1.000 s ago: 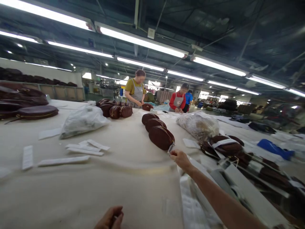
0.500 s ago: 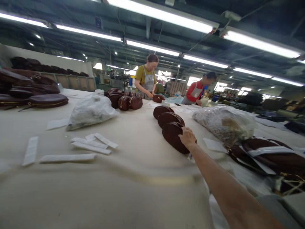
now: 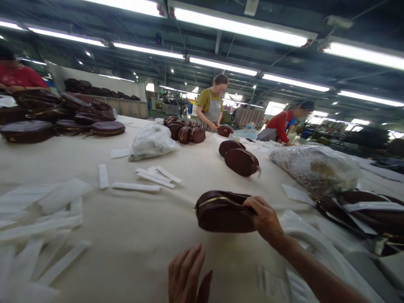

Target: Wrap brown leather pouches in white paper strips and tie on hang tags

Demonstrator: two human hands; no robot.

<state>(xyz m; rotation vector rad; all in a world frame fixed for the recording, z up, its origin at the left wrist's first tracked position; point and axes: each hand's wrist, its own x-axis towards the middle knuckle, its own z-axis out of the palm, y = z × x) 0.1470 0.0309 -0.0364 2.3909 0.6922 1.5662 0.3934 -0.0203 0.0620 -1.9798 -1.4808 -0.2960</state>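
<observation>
A dark brown oval zippered bag (image 3: 222, 213) is gripped at its right end by my right hand (image 3: 264, 219), fingers on top of it. Its gold zipper runs along the upper edge. Below and left of that bag, my left hand (image 3: 187, 273) reaches up from the bottom edge, fingers extended and holding nothing. It does not touch the bag. Farther back stand two more brown bags, the nearer one (image 3: 242, 162) partly covering the other (image 3: 231, 147).
White paper strips (image 3: 154, 176) and a heap of white sheets (image 3: 47, 210) lie to the left. Two plastic sacks, one left (image 3: 154, 142) and one right (image 3: 318, 166), rest on the table. Brown bags are piled far left (image 3: 63, 111). Co-workers (image 3: 211, 103) stand beyond.
My right hand has lifted the nearest bag out of the row and brought it closer. My left hand has come into view. The view has swung left, showing another person.
</observation>
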